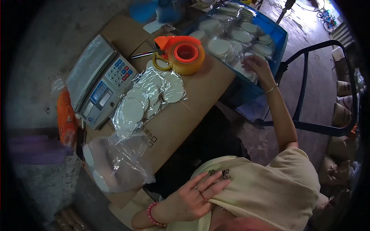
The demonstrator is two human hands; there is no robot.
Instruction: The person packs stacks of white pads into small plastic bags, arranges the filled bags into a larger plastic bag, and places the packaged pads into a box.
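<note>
- The right hand (254, 69) is at the far right, reaching over the blue bin (284, 40), with its bent fingers at the wrapped white discs (219, 47) inside. Whether it grips a packet or only rests on one, I cannot tell.
- The left hand (189, 198) lies on the chest of the pale shirt (266, 188) at the near side, fingers spread and slightly bent; nothing shows in its grasp.
- The discs sit in two main places: many packets in the bin, and a clear packet of discs (133, 109) on the cardboard (185, 123), just right of the scale (120, 75).
- Nearer than that packet, a loose clear bag (129, 167) lies at the cardboard's near left edge, with white discs in it.
- An orange tape dispenser (189, 67) stands on the cardboard beyond the packet, between the scale and the bin.
- The step in hand looks like handling packets at the bin, either laying one down or straightening the pile.
- The next move would call for a light touch, so that the slippery plastic does not slide, and then a clean release or a firm pinch.
</note>
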